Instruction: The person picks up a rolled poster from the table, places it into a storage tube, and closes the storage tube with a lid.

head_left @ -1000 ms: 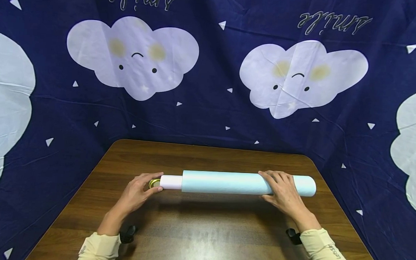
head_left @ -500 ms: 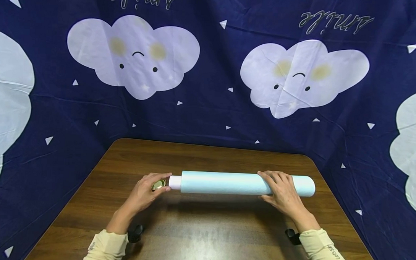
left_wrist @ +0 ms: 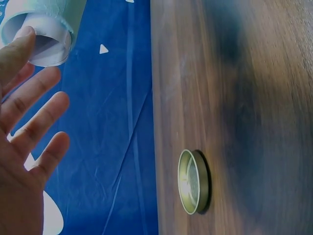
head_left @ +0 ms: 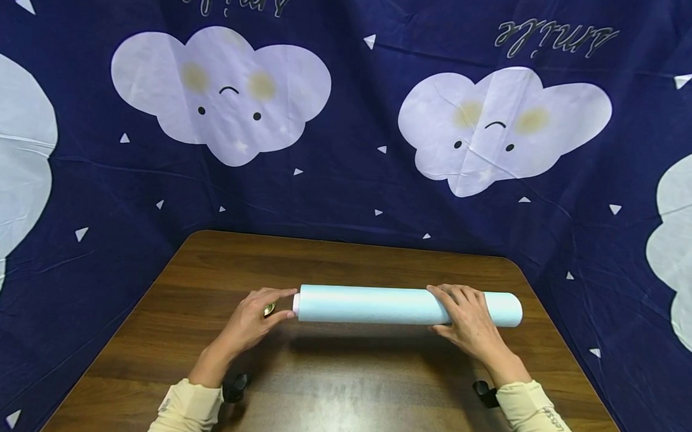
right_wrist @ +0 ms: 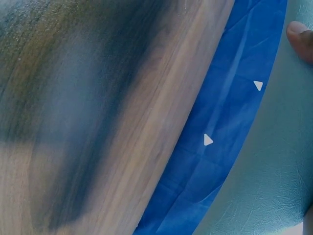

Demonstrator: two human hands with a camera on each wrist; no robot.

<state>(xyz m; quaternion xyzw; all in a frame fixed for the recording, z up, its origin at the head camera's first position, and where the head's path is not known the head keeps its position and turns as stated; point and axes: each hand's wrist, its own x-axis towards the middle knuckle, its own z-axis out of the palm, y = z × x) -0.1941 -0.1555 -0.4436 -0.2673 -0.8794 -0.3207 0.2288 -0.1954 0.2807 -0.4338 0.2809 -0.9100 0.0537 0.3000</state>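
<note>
Dark blue cloth [head_left: 346,197] printed with pale smiling clouds and small white triangles hangs behind and around a brown wooden table [head_left: 340,381], which fills the lower middle of the head view.

At about 9 o'clock from the table's centre, the left hand [head_left: 254,319] lies with its fingers straight and slightly spread, the fingertips [head_left: 288,293] against the left end of the tube. The left wrist view shows those fingers fanned open, one fingertip touching the rim of a white inner roll [left_wrist: 46,46] that sits almost flush inside the tube's open end. Under the palm, a small round gold-coloured lid [head_left: 269,310] rests on the wood; in the wrist view it [left_wrist: 192,182] lies apart from the hand, untouched.

A long light-blue tube [head_left: 408,306] lies on its side across the table's centre, running from 9 o'clock to 3 o'clock, parallel to the near edge.

Toward 3 o'clock, the right hand [head_left: 467,319] is laid over the tube's right part, fingers curved round its top and gripping it. The right wrist view shows the tube's textured blue wall [right_wrist: 264,176] close up, with a fingertip [right_wrist: 301,39] pressed on it.
</note>
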